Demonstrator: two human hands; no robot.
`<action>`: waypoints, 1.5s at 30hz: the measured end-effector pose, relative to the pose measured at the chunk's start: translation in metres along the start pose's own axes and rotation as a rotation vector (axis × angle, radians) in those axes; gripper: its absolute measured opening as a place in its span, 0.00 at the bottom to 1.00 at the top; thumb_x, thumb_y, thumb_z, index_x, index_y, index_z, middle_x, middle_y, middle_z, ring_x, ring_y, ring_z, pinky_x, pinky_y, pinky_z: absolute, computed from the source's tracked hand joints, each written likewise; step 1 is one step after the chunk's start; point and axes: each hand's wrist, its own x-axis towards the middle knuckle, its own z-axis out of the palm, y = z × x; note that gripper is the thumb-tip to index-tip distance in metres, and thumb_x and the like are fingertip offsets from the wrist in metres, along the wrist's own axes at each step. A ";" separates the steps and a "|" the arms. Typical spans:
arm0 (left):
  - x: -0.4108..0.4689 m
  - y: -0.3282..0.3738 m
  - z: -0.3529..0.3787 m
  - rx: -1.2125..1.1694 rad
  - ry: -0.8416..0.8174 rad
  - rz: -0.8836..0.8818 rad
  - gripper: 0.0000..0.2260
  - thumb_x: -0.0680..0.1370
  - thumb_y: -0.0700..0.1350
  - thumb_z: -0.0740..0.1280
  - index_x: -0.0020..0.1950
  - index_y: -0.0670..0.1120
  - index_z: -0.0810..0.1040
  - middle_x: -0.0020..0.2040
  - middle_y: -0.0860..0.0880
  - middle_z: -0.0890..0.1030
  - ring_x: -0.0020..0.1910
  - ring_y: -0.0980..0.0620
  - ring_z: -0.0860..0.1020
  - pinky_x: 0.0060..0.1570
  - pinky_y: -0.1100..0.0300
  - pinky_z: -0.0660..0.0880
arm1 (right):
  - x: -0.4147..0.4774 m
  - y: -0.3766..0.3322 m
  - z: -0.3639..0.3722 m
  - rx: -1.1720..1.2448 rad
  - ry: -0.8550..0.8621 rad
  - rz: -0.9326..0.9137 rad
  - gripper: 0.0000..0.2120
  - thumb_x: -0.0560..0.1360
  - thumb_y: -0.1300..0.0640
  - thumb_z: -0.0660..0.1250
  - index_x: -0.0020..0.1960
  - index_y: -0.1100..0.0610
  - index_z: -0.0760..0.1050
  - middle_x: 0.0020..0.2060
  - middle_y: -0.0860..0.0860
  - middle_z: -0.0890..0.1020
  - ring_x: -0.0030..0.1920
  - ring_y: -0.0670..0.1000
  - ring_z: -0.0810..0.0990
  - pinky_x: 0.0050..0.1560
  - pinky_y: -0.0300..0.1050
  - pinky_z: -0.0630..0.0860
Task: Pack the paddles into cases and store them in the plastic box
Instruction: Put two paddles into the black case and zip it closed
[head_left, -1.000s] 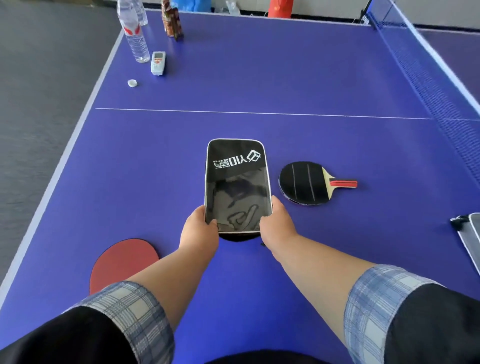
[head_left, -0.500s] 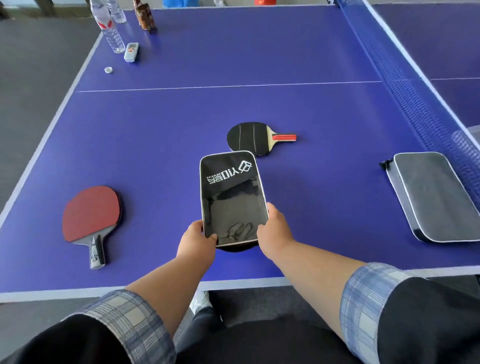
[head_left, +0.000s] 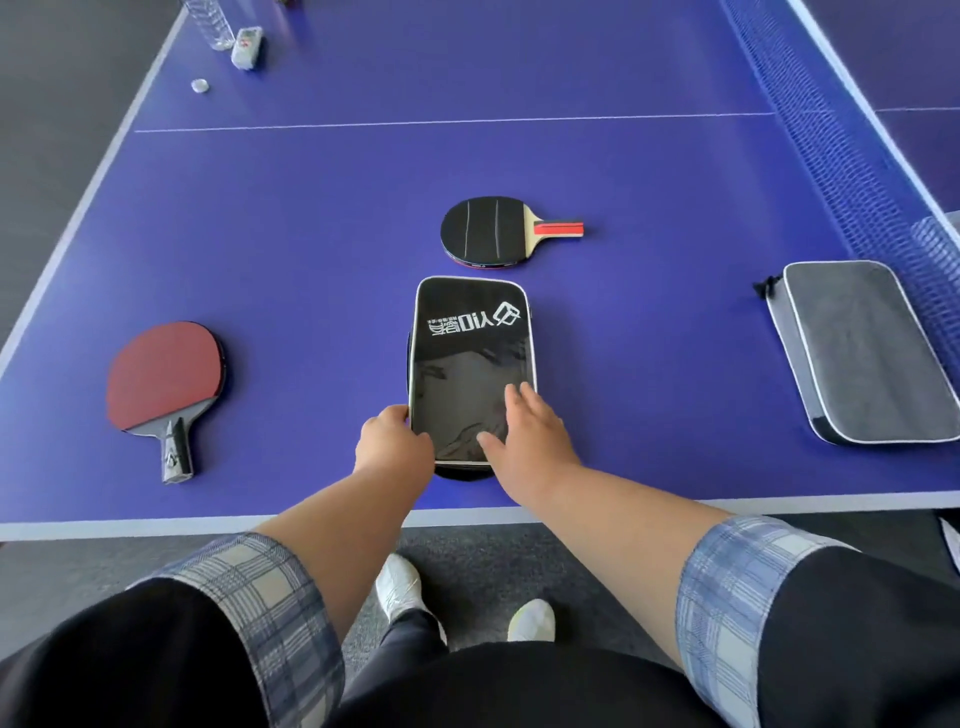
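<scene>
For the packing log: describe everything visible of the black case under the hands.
The black case is a rounded rectangle, glossy, edged with white piping, with a white logo and lettering at its far end. It lies flat on the blue table by the near edge. The left hand grips its near-left corner; the right hand rests open-fingered on top. Something dark protrudes beneath its near end.

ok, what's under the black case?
Only a dark rounded edge pokes out from under the near end of the black case, on the table. What it belongs to is covered by the case.
</scene>
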 end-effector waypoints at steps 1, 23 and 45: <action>-0.008 0.007 0.000 -0.077 0.023 0.040 0.11 0.75 0.40 0.60 0.51 0.54 0.77 0.45 0.48 0.82 0.29 0.47 0.77 0.23 0.60 0.71 | -0.002 -0.008 -0.003 0.046 -0.005 -0.019 0.34 0.82 0.42 0.57 0.81 0.54 0.49 0.81 0.52 0.50 0.80 0.53 0.49 0.78 0.56 0.51; -0.048 0.078 0.117 0.582 -0.457 0.419 0.30 0.78 0.64 0.60 0.77 0.65 0.52 0.81 0.51 0.49 0.79 0.43 0.49 0.71 0.32 0.55 | 0.000 0.080 -0.083 -0.539 0.006 -0.094 0.24 0.83 0.49 0.52 0.79 0.45 0.55 0.80 0.51 0.53 0.80 0.56 0.45 0.75 0.66 0.39; -0.003 0.040 -0.010 0.265 -0.111 0.282 0.25 0.80 0.52 0.61 0.78 0.54 0.62 0.76 0.50 0.65 0.69 0.47 0.71 0.60 0.48 0.74 | 0.033 -0.036 -0.054 -0.084 -0.092 -0.199 0.30 0.80 0.47 0.63 0.79 0.47 0.59 0.77 0.51 0.63 0.76 0.54 0.62 0.74 0.51 0.61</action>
